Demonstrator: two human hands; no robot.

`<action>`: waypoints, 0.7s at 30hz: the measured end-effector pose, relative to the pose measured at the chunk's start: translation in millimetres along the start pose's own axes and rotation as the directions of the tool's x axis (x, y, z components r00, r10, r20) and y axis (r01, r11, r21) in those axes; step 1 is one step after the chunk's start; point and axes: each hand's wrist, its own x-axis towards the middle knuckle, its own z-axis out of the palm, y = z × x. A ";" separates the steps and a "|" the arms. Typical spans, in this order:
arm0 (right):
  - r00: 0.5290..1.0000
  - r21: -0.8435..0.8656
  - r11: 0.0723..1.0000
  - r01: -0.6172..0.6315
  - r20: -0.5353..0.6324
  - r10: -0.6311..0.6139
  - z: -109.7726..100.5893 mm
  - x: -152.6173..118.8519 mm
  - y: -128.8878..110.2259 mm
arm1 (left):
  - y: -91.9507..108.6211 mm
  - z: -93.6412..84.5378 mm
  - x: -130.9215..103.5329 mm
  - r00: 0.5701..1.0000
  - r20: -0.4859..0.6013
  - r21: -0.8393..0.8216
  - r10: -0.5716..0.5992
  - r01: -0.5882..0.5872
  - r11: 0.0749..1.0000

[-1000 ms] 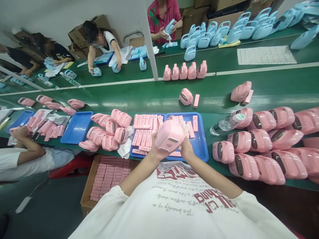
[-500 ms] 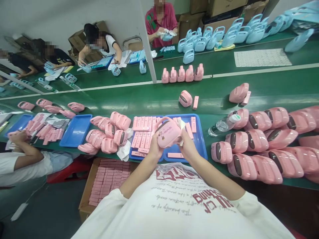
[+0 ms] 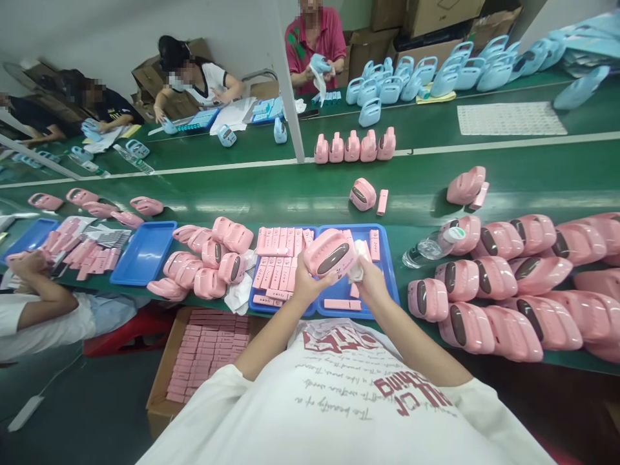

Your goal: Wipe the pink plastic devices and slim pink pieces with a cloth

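My left hand (image 3: 309,281) grips a pink rounded case (image 3: 330,252) with a dark oval window turned toward me. Beside it, my right hand (image 3: 372,279) is closed on a white cloth (image 3: 359,261), close to the case's right end. Both hands are above two blue trays. The left tray (image 3: 256,309) holds rows of small pink bars (image 3: 276,271); the right tray (image 3: 391,284) has several more bars, partly hidden by my hands and the case.
Pink cases (image 3: 498,278) crowd the right side, near a clear bottle (image 3: 429,248). More cases (image 3: 208,258) stand left of the trays. A cardboard box (image 3: 162,381) of pink bars is below. Other people sit at left and across the green table (image 3: 232,187).
The pink case has been turned in my left hand, so its dark window now faces me rather than its printed side. The cloth in my right hand has shifted slightly.
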 end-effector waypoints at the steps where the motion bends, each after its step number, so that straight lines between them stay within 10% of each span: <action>1: 0.999 -0.023 0.999 0.048 -0.019 -0.048 -5.2 2.0 -6.4 | -0.3 -3.4 2.7 0.998 0.060 0.013 -0.020 0.019 1.000; 5: 0.915 -0.342 0.856 0.389 0.253 -0.314 -20.9 7.5 -43.4 | -3.4 -10.7 7.7 0.924 0.330 0.195 -0.194 0.134 0.972; 9: 0.764 -0.724 0.260 0.639 0.635 -0.113 -25.8 15.7 -73.6 | -10.3 0.1 6.1 0.856 0.456 0.223 -0.245 0.157 0.962; 14: 0.907 -0.907 -0.133 0.400 0.413 -0.089 -26.2 35.4 -94.1 | -26.2 15.4 7.2 0.867 0.432 0.201 -0.250 0.177 0.963; 21: 0.947 -0.995 -0.009 -0.101 -0.093 -0.308 -48.3 105.8 -108.0 | -43.7 -29.8 20.5 0.932 0.281 0.600 -0.227 0.014 0.800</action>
